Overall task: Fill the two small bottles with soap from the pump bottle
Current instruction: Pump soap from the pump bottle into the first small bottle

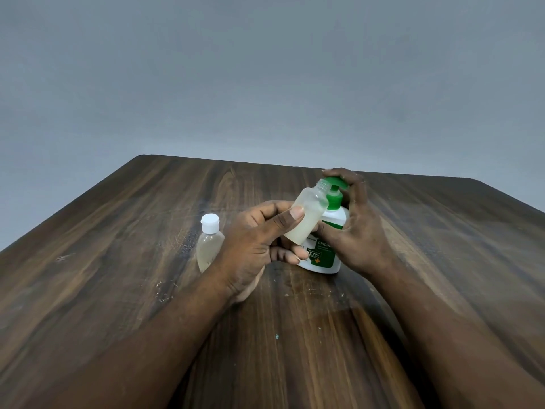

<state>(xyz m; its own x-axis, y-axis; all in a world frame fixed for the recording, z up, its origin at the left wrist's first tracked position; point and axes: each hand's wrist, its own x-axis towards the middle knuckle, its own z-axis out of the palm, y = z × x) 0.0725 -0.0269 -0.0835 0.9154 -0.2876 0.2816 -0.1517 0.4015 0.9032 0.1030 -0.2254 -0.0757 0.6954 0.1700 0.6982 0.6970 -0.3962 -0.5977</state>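
Capped small bottle [210,243] upright on table [118,276], just beside left hand [253,246]. Thumb and fingers curled round uncapped small bottle [308,215], tilted, mouth at pump bottle [328,252] spout. Right hand [355,228] wrapped over green pump head.

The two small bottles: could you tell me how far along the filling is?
Done: the capped bottle holds pale soap. In hand: the left hand tilts the open bottle, partly filled, at the spout of the pump bottle while the right hand grips its head. Left: finishing and capping it.
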